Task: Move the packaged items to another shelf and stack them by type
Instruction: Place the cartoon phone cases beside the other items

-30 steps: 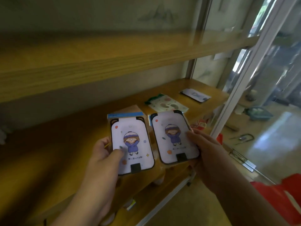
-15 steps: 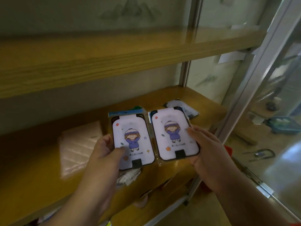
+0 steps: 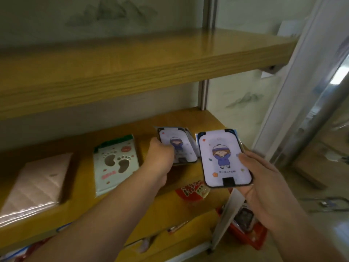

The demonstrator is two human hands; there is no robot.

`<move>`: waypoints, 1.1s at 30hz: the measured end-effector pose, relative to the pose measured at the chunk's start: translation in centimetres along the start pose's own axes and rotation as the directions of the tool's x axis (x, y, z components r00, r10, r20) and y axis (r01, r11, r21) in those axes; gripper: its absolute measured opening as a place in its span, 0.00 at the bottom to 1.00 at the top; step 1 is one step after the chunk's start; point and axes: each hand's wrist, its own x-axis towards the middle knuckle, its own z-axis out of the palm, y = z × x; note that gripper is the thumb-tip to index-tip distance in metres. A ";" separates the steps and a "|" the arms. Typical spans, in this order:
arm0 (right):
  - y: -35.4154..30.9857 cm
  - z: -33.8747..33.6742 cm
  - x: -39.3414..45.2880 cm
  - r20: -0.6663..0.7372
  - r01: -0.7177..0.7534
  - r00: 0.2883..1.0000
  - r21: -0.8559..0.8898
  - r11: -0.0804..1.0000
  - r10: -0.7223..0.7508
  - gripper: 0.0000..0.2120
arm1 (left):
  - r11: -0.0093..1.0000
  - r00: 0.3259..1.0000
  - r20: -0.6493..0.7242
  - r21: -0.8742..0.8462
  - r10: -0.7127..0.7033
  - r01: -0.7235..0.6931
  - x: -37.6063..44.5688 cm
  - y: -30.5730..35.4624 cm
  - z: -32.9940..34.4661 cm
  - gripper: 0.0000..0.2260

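Head view of a wooden shelf unit. The left hand [image 3: 160,156] reaches over the middle wooden shelf [image 3: 170,203] and grips a flat, clear-wrapped pack with a lilac card showing a cartoon child in a blue coat [image 3: 176,145]; the fingers curl over the pack's left part, and the pack lies low toward the shelf's back right area, though whether it touches the board cannot be told. The right hand [image 3: 264,188] holds a second, matching lilac cartoon-child pack [image 3: 224,159] in front of the shelf's right front corner, thumb pressed on the card face near its right edge and fingers wrapped beneath; this pack is tilted face-up and sits just beside the first, their near edges almost meeting.

On the same shelf, left of the left hand, a white plastic bag printed with brown footprints and a green top strip [image 3: 116,165] lies flat near the middle. Farther left, toward the left front edge, a pale pink quilted pack in clear film [image 3: 35,184] lies flat, apart from the bag. A bare upper wooden shelf [image 3: 151,59] spans the top. Below the middle shelf's front edge, a round red-and-white labelled package [image 3: 192,190] shows on the level beneath. A grey metal upright [image 3: 204,91] stands at the back wall.
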 end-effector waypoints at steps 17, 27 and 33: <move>0.5 1.3 8.2 0.166 -0.049 0.982 -0.215 0.975 0.085 0.15 | 0.854 0.970 -0.038 0.483 0.239 -0.191 -1.4 -1.2 -0.9 0.23; 1.9 6.6 12.3 0.340 0.329 0.936 -0.765 0.553 -0.087 0.06 | 0.892 0.944 -0.067 0.353 0.324 -0.281 -6.4 -1.0 -6.1 0.23; 2.7 7.0 12.0 0.376 0.418 0.899 -0.891 0.178 -0.226 0.18 | 0.922 0.938 -0.114 0.256 0.326 -0.290 -7.2 -1.5 -7.9 0.21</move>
